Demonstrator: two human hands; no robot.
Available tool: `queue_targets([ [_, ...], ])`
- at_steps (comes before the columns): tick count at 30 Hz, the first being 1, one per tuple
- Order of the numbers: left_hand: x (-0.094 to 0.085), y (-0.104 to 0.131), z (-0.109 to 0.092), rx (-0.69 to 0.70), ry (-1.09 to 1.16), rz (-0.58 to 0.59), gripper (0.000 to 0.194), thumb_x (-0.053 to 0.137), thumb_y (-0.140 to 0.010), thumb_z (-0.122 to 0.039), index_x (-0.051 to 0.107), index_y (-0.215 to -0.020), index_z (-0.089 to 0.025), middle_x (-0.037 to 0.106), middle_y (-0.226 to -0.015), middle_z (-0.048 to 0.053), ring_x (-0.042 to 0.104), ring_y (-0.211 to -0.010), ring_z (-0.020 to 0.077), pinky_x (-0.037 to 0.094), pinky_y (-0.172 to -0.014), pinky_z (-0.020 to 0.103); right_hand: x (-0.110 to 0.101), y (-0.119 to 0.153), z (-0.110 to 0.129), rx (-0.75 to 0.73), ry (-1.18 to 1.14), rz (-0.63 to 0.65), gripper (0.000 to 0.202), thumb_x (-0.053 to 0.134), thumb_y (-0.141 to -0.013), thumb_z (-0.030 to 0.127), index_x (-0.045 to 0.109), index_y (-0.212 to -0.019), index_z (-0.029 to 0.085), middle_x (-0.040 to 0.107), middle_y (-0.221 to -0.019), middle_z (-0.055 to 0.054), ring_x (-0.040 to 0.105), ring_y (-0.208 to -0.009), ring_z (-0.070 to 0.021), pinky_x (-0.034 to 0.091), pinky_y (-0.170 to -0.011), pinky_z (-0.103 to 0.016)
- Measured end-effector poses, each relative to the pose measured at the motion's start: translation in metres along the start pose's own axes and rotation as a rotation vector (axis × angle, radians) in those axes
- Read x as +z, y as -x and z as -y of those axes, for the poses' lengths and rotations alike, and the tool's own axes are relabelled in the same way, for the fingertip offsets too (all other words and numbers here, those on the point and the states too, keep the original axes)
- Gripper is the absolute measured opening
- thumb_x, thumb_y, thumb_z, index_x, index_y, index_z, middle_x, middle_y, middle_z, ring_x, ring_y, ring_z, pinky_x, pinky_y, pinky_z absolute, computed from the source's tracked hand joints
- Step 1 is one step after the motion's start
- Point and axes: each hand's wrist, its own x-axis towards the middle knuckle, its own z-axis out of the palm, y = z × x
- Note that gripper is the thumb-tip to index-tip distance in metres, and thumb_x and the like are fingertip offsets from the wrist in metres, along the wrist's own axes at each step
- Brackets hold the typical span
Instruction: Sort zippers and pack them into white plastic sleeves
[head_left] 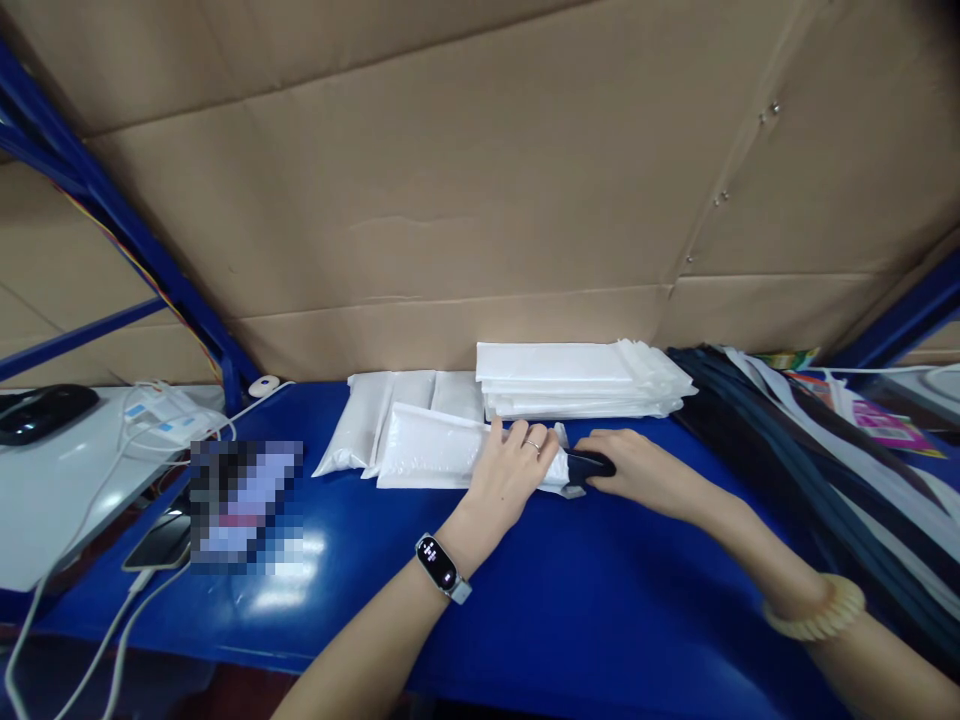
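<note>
A white bubble mailer lies on the blue table, its right end facing my right hand. Across that end my left hand is closed over the mailer, fingers curled on its top. A dark, folded-looking item sticks out at the mailer's right end. My right hand is closed on this dark item; how much of it lies inside the mailer is hidden. Just behind are filled white mailers, side by side. To their right rises a stack of flat white mailers.
A pile of dark and white flat strips covers the table's right side. On the left lie a phone, white cables and a grey-white surface with a black mouse. A cardboard wall closes the back, between blue metal posts.
</note>
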Motion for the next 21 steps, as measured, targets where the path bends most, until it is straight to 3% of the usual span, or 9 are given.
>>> queue_targets([
  [5,-0.003,-0.001,-0.002,0.002,0.003,0.017,0.054,0.050,-0.081,-0.011,0.038,-0.134,-0.015,0.051,-0.111,0.010,0.047,-0.099,0.0229,0.030,-0.098,0.046,-0.001,-0.002,0.012,-0.045,-0.097,-0.046,0.017,0.055,-0.072,0.018,0.066,-0.086,0.018,0.066,-0.087,-0.007,0.059,-0.080,-0.0228,0.040,-0.072,-0.029],
  [12,-0.004,-0.002,-0.002,-0.016,0.036,0.008,0.049,0.044,-0.084,-0.010,0.040,-0.132,-0.014,0.053,-0.112,0.011,0.048,-0.099,0.0227,0.032,-0.097,0.045,0.010,-0.007,0.025,-0.005,-0.235,-0.145,0.010,0.053,-0.075,0.020,0.062,-0.077,0.017,0.063,-0.076,-0.003,0.056,-0.067,-0.0173,0.035,-0.060,-0.026],
  [17,0.001,0.000,0.000,-0.040,0.068,0.006,0.057,0.049,-0.081,-0.012,0.035,-0.136,-0.014,0.053,-0.115,0.011,0.047,-0.104,0.0247,0.032,-0.098,0.046,0.006,-0.006,0.014,0.001,-0.176,-0.074,0.027,0.065,-0.067,0.030,0.063,-0.090,0.017,0.062,-0.084,-0.004,0.055,-0.073,-0.0185,0.037,-0.065,-0.027],
  [21,0.004,0.002,0.002,-0.128,0.103,0.009,0.067,0.058,-0.077,-0.022,0.032,-0.138,-0.012,0.053,-0.117,0.016,0.046,-0.109,0.0291,0.030,-0.098,0.050,0.003,-0.007,0.007,0.007,-0.165,-0.009,0.019,0.061,-0.070,0.032,0.065,-0.082,0.017,0.062,-0.078,-0.003,0.054,-0.068,-0.0175,0.035,-0.062,-0.027],
])
